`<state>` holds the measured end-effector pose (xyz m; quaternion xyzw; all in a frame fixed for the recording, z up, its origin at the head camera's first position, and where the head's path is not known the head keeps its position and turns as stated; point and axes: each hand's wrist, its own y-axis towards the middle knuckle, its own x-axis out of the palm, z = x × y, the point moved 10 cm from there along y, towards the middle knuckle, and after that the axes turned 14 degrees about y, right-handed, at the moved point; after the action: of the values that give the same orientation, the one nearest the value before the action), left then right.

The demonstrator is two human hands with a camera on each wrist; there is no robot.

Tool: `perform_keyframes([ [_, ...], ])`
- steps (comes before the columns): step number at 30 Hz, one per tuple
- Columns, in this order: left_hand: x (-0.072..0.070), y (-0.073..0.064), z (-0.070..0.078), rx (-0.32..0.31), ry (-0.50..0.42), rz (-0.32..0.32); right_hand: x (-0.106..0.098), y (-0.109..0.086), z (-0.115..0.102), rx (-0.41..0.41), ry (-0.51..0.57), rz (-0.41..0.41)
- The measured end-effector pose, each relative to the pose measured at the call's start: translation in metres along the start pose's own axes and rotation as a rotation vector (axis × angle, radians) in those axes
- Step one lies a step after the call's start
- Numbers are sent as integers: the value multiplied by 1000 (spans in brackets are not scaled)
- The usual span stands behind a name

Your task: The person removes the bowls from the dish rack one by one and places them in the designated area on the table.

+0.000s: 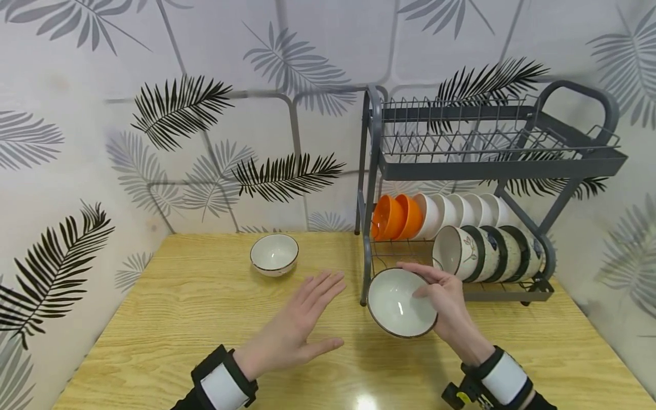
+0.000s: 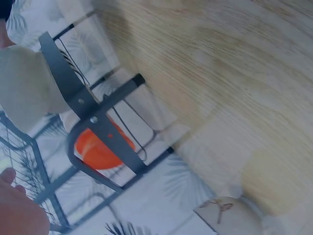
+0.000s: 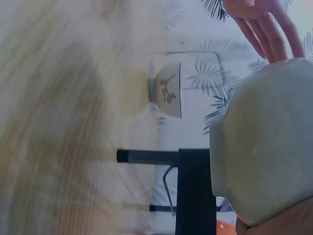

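My right hand (image 1: 446,299) grips a white bowl (image 1: 402,304) with a dark rim by its right side, thumb inside and fingers underneath. The bowl is tilted, its inside facing me, in front of the rack's left leg. Its pale underside (image 3: 269,142) fills the right of the right wrist view. To its left, my left hand (image 1: 294,327) hovers over the table, fingers straight and thumb spread, holding nothing. A similar bowl (image 1: 274,253) stands upright near the table's back edge; the right wrist view shows a twig pattern on its side (image 3: 167,90).
A grey two-tier dish rack (image 1: 502,169) stands at the back right of the wooden table (image 1: 169,307). On its lower tier, orange bowls (image 1: 388,218) and several white bowls (image 1: 427,216) stand on edge behind a row of patterned bowls (image 1: 456,253). A papered wall (image 1: 318,131) rises behind.
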<state>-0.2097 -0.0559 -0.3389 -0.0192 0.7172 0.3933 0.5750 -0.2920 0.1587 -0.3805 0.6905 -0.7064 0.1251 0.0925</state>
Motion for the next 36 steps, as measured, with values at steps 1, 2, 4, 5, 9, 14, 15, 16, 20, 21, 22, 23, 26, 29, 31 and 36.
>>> perform_keyframes([
  [1, 0, 1, 4, 18, 11, -3, 2, -1, 3, 7, 1, -7],
  [2, 0, 2, 8, 33, 20, -5, 4, -2, 5, 15, 3, -10],
  [4, 1, 3, 15, 61, 33, -13, 8, -3, 10, 26, 17, -20],
  [5, 1, 3, 19, 77, 45, -15, 10, -4, 12, 29, 20, -22],
  [9, 3, 4, 30, 134, 87, -27, 16, -6, 20, 42, 23, -30],
  [14, 6, 4, 40, 202, 136, -28, 22, -8, 31, 76, 11, -28],
  [15, 6, 4, 42, 214, 144, -26, 23, -8, 33, 84, 13, -30],
  [16, 6, 4, 44, 228, 155, -23, 25, -9, 35, 89, 14, -35],
  [20, 8, 4, 52, 286, 199, -14, 31, -11, 42, 114, 43, -67],
  [21, 9, 4, 54, 299, 205, -16, 33, -12, 44, 120, 58, -77],
  [22, 10, 4, 55, 304, 200, -26, 35, -12, 45, 127, 67, -83],
  [23, 11, 4, 56, 312, 201, -32, 36, -13, 47, 134, 72, -87],
  [26, 15, 4, 60, 327, 207, -51, 38, -15, 50, 149, 75, -86],
  [29, 17, 4, 63, 340, 218, -62, 39, -16, 53, 165, 71, -77],
  [31, 18, 4, 64, 347, 212, -70, 40, -17, 54, 173, 74, -72],
  [36, 21, 2, 67, 363, 190, -93, 44, -20, 56, 181, 77, -71],
])
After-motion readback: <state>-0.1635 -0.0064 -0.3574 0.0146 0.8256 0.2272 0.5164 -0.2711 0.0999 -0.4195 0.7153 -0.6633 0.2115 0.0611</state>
